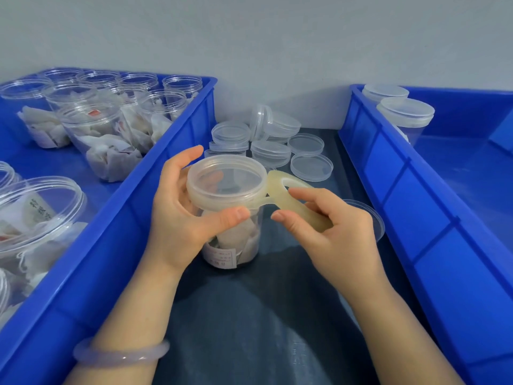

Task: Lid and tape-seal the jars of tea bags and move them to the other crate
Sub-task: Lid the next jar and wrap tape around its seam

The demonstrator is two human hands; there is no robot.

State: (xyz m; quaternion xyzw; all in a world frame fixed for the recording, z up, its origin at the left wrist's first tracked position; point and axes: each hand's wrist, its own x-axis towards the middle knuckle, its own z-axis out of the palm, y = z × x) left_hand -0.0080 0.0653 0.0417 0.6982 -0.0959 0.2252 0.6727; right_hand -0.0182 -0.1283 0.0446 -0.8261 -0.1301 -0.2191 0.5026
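Clear plastic jar point(231, 243) of tea bags stands on the dark cloth point(263, 315) between the two blue crates, and your left hand point(177, 218) is wrapped round its upper part. Its translucent lid point(226, 176) is on. Your left thumb point(233, 215) lies across the front just under the lid's rim, at the near end of a short strip of tape point(262, 201).

That strip leads to the yellowish tape roll point(280, 190), which sits just beside the lid on the right. Your right hand point(333, 234) pinches the roll between thumb and curled fingers.

On your left, the left crate point(155, 184) holds open jars point(97, 129) filled with tea bags. On your right, the right crate point(388, 173) has two lidded jars point(405, 115) in its far corner. Loose lids point(272, 145) are heaped on the cloth beyond the jar you hold, some stacked, one on edge. One more lid point(374, 220) shows behind your right hand, near the right crate's wall. A pale bangle point(119, 354) circles your left wrist.
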